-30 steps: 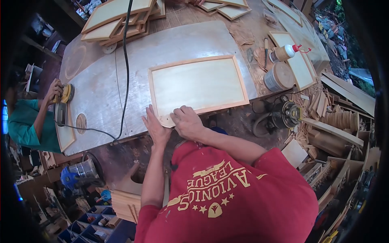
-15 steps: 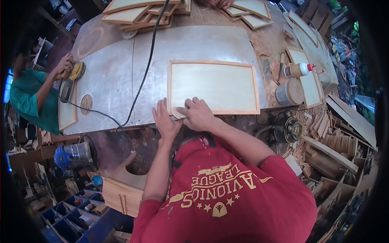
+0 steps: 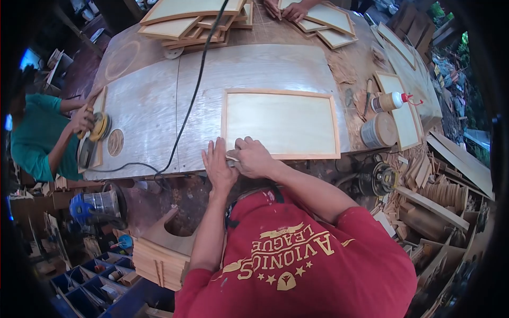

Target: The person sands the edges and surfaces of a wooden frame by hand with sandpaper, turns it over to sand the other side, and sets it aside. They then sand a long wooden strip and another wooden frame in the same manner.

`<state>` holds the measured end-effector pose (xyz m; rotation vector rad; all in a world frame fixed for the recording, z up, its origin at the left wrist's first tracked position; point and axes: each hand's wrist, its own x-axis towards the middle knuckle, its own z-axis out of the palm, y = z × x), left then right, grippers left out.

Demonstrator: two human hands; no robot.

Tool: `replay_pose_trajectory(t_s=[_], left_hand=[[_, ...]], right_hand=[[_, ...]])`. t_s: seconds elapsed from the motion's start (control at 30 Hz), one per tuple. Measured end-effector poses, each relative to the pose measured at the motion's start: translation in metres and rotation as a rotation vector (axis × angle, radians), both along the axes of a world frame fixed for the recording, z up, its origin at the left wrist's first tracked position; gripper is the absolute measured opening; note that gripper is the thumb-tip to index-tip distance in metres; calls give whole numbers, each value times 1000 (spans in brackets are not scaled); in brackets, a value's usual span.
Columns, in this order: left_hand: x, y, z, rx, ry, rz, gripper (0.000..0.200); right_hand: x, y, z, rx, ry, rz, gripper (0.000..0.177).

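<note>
A shallow wooden framed panel (image 3: 281, 94), with a pale flat inside and a raised rim, lies near the table's front edge. My left hand (image 3: 217, 165) rests at its near left corner, fingers stretched out along the outer side. With my right hand (image 3: 255, 158) I grip a small folded pale piece, which looks like sandpaper (image 3: 231, 155), at that same corner. The fingers partly cover this piece and the corner under it.
A co-worker on the left holds an orbital sander (image 3: 99, 126) on another panel. Stacked framed panels (image 3: 185, 26) lie at the back, near another person's hands (image 3: 294, 10). A power cord (image 3: 186, 108) crosses the table. A glue bottle (image 3: 387, 102) and a tub (image 3: 378, 130) stand right.
My right hand and the folded piece have shifted slightly at the corner, and the piece is now more covered. The co-worker's second hand shows on the left panel. More of the far person's hands shows.
</note>
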<state>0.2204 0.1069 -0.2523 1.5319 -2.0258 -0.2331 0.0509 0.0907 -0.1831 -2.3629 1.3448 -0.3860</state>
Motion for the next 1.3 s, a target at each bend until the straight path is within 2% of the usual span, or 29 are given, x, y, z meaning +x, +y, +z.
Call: replay_pose_trajectory(t_s=[0.1, 0.23, 0.33, 0.5, 0.6, 0.7, 0.73, 0.8, 0.9, 0.93, 1.03, 1.13, 1.2, 1.3], left_hand=[[-2, 3, 13, 69, 7, -18, 90], [-8, 7, 14, 67, -59, 48, 100], [-8, 7, 11, 57, -64, 52, 100], [-6, 9, 10, 58, -100, 23, 100], [-5, 7, 11, 73, -119, 14, 100], [-6, 7, 11, 103, -126, 19, 100], [-7, 7, 12, 115, -132, 20, 100], [-7, 7, 14, 131, -139, 15, 100], [-7, 6, 15, 135, -131, 17, 101], [-8, 6, 19, 142, -130, 17, 101], [-10, 8, 25, 150, -100, 24, 101], [-8, 8, 24, 170, -76, 8, 100], [-10, 15, 29, 159, -16, 10, 96], [-28, 37, 36, 131, 135, 47, 90]], right_hand=[[-26, 14, 10, 18, 7, -57, 27], [-98, 48, 27, -15, 170, -219, 23], [-162, 83, 36, -58, 313, -377, 21], [-233, 103, 45, 61, 525, -596, 22], [-240, 105, 44, 159, 476, -741, 21], [-215, 96, 45, 172, 462, -795, 22], [-199, 88, 51, 265, 415, -740, 24], [-169, 84, 44, 158, 391, -612, 26], [-184, 86, 46, 227, 364, -652, 26], [-197, 91, 56, 221, 457, -680, 26], [-244, 102, 48, 191, 373, -802, 23], [-240, 97, 59, 160, 169, -908, 29], [-238, 90, 42, 48, 70, -996, 36], [-236, 75, 18, 69, 138, -1122, 45]])
